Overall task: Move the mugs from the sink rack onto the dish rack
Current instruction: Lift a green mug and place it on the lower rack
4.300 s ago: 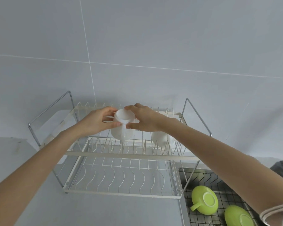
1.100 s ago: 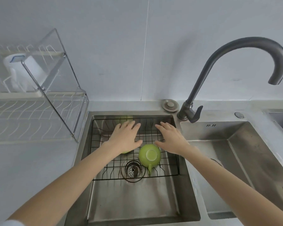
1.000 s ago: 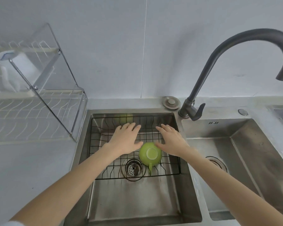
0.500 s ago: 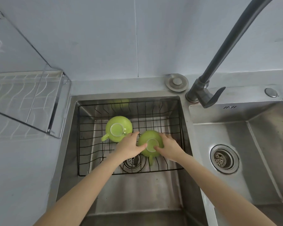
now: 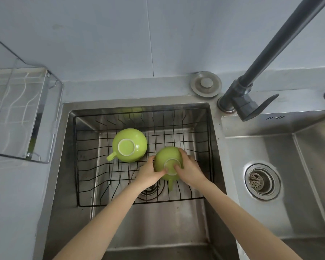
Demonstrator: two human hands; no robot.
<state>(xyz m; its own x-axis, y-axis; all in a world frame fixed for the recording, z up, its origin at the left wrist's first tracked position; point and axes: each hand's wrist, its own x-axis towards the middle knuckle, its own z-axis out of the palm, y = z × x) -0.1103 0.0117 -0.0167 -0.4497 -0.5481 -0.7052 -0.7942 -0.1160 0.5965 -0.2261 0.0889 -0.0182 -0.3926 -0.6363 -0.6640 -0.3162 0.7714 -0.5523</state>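
Note:
Two green mugs stand upside down on the black wire sink rack (image 5: 204, 128) in the left basin. My left hand (image 5: 148, 172) and my right hand (image 5: 189, 168) clasp the nearer green mug (image 5: 166, 156) from both sides, its handle pointing toward me. The other green mug (image 5: 129, 147) stands free behind and to the left, handle at its lower left. The white dish rack (image 5: 26, 109) sits on the counter at the left edge, only its right end showing.
A dark grey faucet (image 5: 251, 87) rises from the sink's back rim and arches overhead to the right. A second steel basin with a drain strainer (image 5: 261, 182) lies to the right. A round metal cap (image 5: 205, 83) sits behind the left basin.
Both hands left the white mug on the dish rack, crossed to the sink, lowered over the rack and closed around the nearer green mug. The view tilted down into the basin.

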